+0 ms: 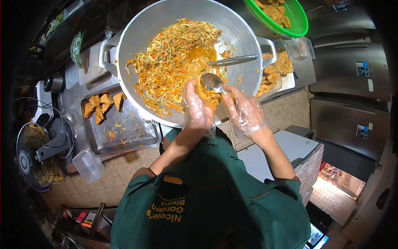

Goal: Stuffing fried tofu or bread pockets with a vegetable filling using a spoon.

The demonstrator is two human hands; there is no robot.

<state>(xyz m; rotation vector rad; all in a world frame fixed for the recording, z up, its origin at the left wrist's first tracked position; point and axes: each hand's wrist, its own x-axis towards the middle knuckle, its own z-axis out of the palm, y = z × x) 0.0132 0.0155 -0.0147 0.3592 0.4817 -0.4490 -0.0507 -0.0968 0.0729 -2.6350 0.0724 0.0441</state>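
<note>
Both my hands wear clear plastic gloves and meet over the near edge of a large metal wok (242, 31). In my left hand (197, 104) is a fried tofu pocket (211, 99) with shredded filling in it. My right hand (244, 110) grips a metal spoon (212, 82), its bowl at the pocket's opening. Shredded vegetable filling (168, 62) lies in the wok, with orange liquid near the middle. A second metal utensil (233, 60) rests in the wok, its handle towards the right.
At left, a metal tray (124, 149) holds several brown tofu pieces (101, 105). A green basket (300, 21) of tofu stands top right, above containers of filled pieces (270, 77). An empty-looking plastic tub (88, 166) and a fan (32, 157) are at far left.
</note>
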